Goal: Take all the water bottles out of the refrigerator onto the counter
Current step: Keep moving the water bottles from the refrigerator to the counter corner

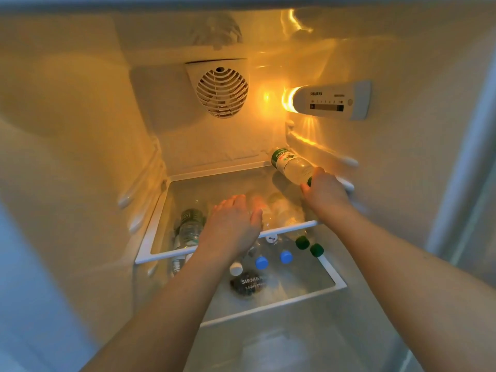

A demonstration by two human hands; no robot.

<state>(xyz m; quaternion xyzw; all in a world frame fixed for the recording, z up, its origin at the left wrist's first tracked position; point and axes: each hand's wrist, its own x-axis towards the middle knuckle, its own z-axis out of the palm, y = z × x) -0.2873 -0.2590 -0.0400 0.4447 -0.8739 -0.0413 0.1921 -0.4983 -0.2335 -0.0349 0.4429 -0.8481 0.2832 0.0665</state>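
Observation:
Both my hands reach into the lit refrigerator. My right hand (323, 193) grips the cap end of a water bottle with a green-and-white label (291, 165), which lies tilted at the back right of the upper glass shelf (228, 252). My left hand (233, 222) hovers flat over that shelf with spread fingers and holds nothing. Another green-labelled bottle (189, 226) lies at the shelf's left. Through the glass, several upright bottles stand on the lower shelf (316, 289), showing blue caps (261, 262), green caps (302, 242) and a white cap (236, 268).
A round fan grille (221, 93) sits on the back wall. The control panel with the lamp (330, 102) projects from the right wall. Shelf rails line both side walls. A dark object (245, 287) lies under the lower shelf's Siemens mark.

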